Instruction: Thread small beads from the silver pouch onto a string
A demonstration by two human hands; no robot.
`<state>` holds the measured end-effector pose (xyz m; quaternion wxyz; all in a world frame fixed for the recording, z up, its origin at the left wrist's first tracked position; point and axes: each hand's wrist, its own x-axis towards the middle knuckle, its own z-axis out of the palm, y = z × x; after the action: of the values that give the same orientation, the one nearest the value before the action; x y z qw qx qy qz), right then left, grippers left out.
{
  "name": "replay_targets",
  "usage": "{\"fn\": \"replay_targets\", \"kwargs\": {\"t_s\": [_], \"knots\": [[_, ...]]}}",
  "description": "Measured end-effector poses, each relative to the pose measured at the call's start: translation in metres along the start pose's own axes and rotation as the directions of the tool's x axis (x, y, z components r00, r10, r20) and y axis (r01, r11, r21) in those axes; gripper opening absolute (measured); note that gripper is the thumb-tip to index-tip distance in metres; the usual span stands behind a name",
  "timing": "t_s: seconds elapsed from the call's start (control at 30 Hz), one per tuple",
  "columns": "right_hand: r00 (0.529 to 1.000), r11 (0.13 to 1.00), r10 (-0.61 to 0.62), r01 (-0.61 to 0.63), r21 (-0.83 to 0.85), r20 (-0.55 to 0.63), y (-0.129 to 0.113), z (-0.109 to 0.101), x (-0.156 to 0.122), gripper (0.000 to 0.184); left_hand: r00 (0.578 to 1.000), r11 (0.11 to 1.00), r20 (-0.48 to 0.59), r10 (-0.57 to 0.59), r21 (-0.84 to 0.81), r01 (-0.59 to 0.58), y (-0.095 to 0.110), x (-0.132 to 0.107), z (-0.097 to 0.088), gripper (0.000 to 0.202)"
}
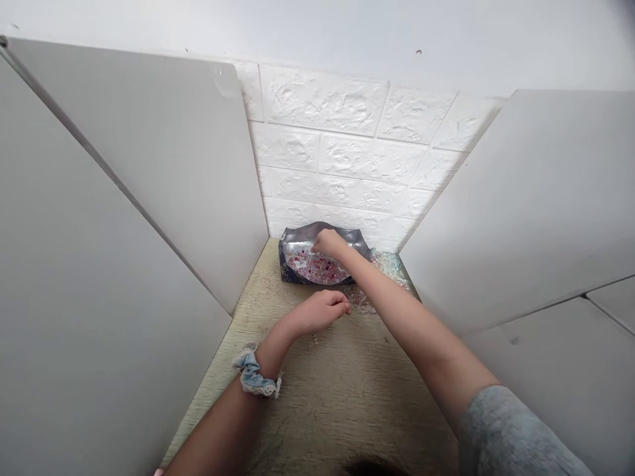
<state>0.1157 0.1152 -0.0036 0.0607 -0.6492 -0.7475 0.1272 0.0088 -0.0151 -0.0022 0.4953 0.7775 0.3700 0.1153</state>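
An open bag [284,266] with a silvery lining lies against the wall, full of small pink, red and pale beads [317,266]. Over its opening is my right hand [330,243], fingers bent in a pinch; whatever is between them is too small to make out. My left hand [320,312] hovers in front of the bag with its fingers curled together, their contents hidden. A blue scrunchie [255,377] with white lace circles my left wrist. Just below that hand, a few tiny pale beads [315,340] show against the tabletop.
More beads in clear or pale packing [389,264] lie to the right of the bag, partly behind my right forearm. White panels [198,165] rise on both sides of the wooden surface [347,396]. A white brick-patterned wall [342,152] closes off the back.
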Motion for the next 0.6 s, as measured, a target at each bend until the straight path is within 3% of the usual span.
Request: {"fn": "replay_targets", "kwargs": {"t_s": [0.6], "knots": [[0.992,0.993,-0.119,0.118,0.029,0.038,-0.011,0.009,-0.004,0.015,0.999,1.0,-0.033,0.02,0.013,-0.019,0.0,0.0,0.0,0.023]]}}
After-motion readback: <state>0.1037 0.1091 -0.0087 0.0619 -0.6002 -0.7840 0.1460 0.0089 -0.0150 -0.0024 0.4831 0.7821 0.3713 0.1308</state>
